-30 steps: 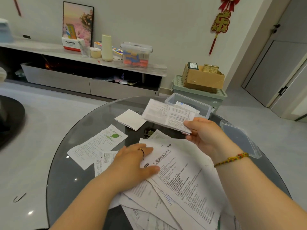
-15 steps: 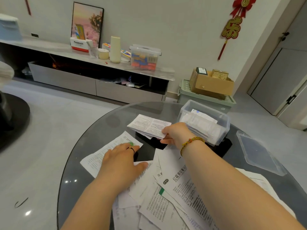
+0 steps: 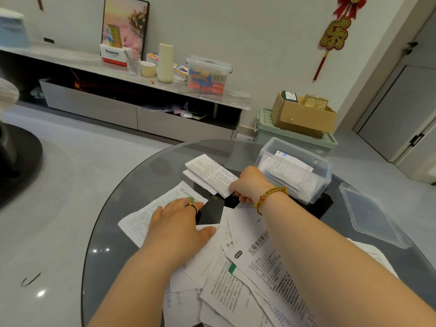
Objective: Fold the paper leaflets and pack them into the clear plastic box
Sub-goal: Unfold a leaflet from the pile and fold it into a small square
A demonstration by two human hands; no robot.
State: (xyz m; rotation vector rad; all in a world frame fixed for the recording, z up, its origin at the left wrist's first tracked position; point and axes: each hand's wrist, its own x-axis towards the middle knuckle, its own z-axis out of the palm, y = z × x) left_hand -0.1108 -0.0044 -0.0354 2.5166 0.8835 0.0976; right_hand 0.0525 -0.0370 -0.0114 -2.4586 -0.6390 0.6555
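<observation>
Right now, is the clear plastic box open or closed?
Open. The clear plastic box has no cover on top; its lid lies apart on the glass table, and folded leaflets show inside.

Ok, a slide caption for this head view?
Right hand pinches a folded leaflet beside the part-filled clear box; left hand rests on another leaflet.

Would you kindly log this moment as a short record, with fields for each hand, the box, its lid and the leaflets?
left hand: flat, fingers straight, resting on a green-marked leaflet
right hand: pinches the edge of a folded leaflet, left of the box
box: open, upright, folded leaflets inside
lid: off, on the table right of the box, apart from it
pile: unfolded leaflets overlapping at the table's near side
</observation>
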